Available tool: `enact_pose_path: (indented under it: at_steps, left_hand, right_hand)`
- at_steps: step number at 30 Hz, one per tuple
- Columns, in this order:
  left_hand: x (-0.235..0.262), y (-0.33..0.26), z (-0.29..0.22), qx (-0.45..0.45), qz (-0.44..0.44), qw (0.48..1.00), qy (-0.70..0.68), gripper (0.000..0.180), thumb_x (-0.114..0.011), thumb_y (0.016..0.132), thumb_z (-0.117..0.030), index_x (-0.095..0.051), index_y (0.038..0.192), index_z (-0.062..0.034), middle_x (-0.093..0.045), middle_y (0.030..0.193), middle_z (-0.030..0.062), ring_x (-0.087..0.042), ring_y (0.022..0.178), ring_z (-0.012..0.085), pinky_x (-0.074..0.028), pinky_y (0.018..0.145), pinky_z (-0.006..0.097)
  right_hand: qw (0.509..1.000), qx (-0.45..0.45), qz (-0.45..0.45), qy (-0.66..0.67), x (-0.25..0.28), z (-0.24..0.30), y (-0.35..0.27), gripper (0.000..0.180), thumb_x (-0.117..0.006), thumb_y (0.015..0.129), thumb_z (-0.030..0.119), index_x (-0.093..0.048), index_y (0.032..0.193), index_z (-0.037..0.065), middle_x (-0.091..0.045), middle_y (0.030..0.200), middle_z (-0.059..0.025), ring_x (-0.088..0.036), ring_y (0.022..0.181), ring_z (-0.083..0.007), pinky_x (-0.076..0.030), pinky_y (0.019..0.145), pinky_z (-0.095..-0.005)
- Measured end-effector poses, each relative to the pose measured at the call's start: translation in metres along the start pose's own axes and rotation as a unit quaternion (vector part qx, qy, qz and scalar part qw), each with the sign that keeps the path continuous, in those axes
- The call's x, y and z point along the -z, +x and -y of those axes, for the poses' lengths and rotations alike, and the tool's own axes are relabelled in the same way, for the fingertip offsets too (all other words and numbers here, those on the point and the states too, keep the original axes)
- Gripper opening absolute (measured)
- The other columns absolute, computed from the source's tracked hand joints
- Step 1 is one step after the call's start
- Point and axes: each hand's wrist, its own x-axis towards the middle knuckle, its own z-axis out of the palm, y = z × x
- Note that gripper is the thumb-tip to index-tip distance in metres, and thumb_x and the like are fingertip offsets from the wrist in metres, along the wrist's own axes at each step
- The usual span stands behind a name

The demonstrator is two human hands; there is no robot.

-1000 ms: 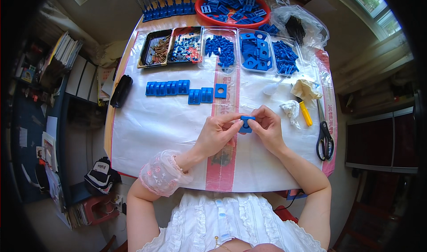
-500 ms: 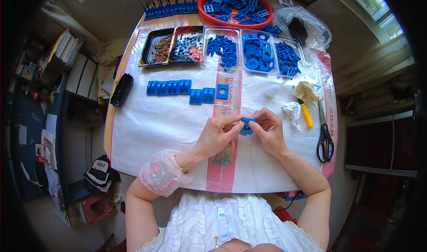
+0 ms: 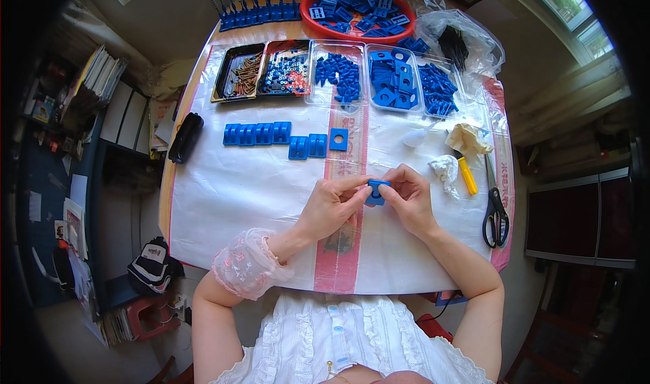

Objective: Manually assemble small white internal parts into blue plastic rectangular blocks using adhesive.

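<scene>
Between my two hands, over the covered table, is a small blue plastic plate (image 3: 376, 200) with a round hole and a raised bar along its far edge. My left hand (image 3: 333, 204) pinches it from the left, thumb and forefinger at the bar. From the right, my right hand (image 3: 410, 200) pinches the same plate; the fingers partly cover it. Beyond them lies a flat blue plate with a hole (image 3: 346, 144). To its left, two blue brackets (image 3: 308, 146) and a row of several more blue brackets (image 3: 257, 133) lie side by side.
Trays of screws (image 3: 246, 76), nuts (image 3: 286, 79), small blue parts (image 3: 338, 72), blue plates (image 3: 393, 89) and blue pegs (image 3: 439, 89) line the back. Behind stands a red basin (image 3: 306, 18). A yellow-handled knife (image 3: 467, 176) and scissors (image 3: 496, 218) lie right, a black case (image 3: 185, 137) left.
</scene>
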Motion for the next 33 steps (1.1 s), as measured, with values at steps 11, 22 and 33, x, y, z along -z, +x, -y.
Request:
enact_pose_path:
  at_steps: [11,22,33]
  left_hand:
    - [0.001,0.001,-0.001,0.007,0.04,0.998,-0.055,0.035,-0.06,0.095,-0.007,-0.056,0.129,-0.0015,-0.073,0.092,0.0096,-0.069,0.078,0.0105,-0.052,0.057,0.022]
    - [0.003,0.001,0.004,-0.024,0.013,1.0,0.012,0.04,-0.065,0.088,-0.001,-0.059,0.127,-0.0032,-0.07,0.084,0.004,-0.065,0.069,0.0064,-0.051,0.056,0.021]
    - [0.001,0.0,-0.002,-0.251,-0.081,0.905,0.332,0.053,-0.069,0.079,0.004,-0.058,0.129,-0.0074,-0.069,0.092,0.0113,-0.07,0.072,0.0205,-0.058,0.067,0.032]
  right_hand:
    - [1.0,0.004,-0.022,-0.005,0.004,-0.002,0.001,0.009,-0.063,0.092,0.001,-0.055,0.094,0.0,-0.064,0.086,-0.0037,-0.061,0.079,-0.0062,-0.051,0.07,-0.0223]
    - [1.0,0.016,-0.01,0.008,-0.001,0.003,0.002,0.008,-0.062,0.093,0.002,-0.055,0.096,-0.001,-0.065,0.088,-0.0054,-0.063,0.082,-0.0078,-0.051,0.07,-0.0219]
    - [0.998,0.034,-0.013,-0.044,-0.003,-0.007,0.003,0.021,-0.066,0.087,-0.007,-0.059,0.105,0.001,-0.064,0.101,-0.0045,-0.061,0.091,-0.0065,-0.048,0.074,-0.0198]
